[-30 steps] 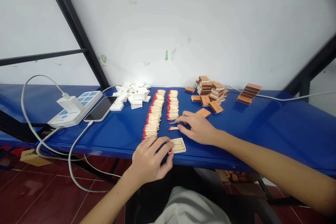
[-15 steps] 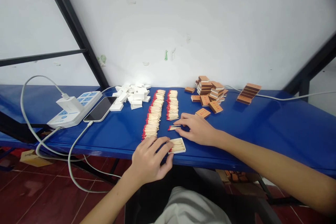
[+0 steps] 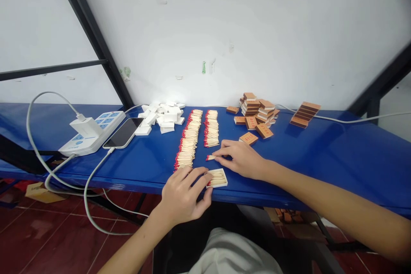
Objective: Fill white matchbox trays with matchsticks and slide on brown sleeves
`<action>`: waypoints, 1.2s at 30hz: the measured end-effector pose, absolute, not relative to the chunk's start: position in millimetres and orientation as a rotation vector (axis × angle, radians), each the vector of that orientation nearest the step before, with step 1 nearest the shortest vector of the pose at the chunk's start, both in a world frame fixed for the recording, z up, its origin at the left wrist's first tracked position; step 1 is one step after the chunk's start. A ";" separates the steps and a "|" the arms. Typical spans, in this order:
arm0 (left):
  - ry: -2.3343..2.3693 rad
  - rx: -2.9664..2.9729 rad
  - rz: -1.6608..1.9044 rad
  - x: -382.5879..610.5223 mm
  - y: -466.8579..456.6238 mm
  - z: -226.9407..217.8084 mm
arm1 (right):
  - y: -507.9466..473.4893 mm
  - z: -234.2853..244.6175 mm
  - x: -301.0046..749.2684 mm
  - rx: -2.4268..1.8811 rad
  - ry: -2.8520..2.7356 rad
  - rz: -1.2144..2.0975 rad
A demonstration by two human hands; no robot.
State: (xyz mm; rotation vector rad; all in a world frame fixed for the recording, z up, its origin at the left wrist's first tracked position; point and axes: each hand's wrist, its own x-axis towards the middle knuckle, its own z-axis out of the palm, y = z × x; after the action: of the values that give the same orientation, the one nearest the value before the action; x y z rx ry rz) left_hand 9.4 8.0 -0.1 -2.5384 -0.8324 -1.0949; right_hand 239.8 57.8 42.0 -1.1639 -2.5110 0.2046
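Observation:
My left hand (image 3: 188, 192) grips the left end of a small white matchbox tray (image 3: 226, 181) at the table's front edge. Red-headed matches (image 3: 218, 176) lie side by side in the tray, their heads partly under my fingers. Just behind it, my right hand (image 3: 239, 158) pinches a small bunch of matches (image 3: 210, 157) between thumb and fingers, heads pointing left. Beyond my hands run two rows of loose matches, a long left row (image 3: 188, 141) and a shorter right row (image 3: 211, 128).
White empty trays (image 3: 163, 115) are heaped at the back left, beside a phone (image 3: 123, 133) and a power strip (image 3: 96, 130) with cables. Brown matchboxes (image 3: 257, 111) are piled at the back right. Farther right stands a folded brown sleeve (image 3: 305, 114) on the blue table (image 3: 337, 158).
My right thumb and fingers have closed on the small bunch of matches, which now looks narrower and more gathered. My left hand and the tray have stayed in place.

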 end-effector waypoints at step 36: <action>-0.822 -2.533 -1.105 9.8 9.3 -0.6 | 53.3 53.9 242.6 -1.097 -2.624 0.283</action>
State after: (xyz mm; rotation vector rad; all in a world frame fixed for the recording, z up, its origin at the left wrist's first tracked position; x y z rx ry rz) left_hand 9.8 9.3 -0.6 -2.5330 -0.8220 -1.1052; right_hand 242.6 53.3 53.9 -1.0967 -2.6242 0.2832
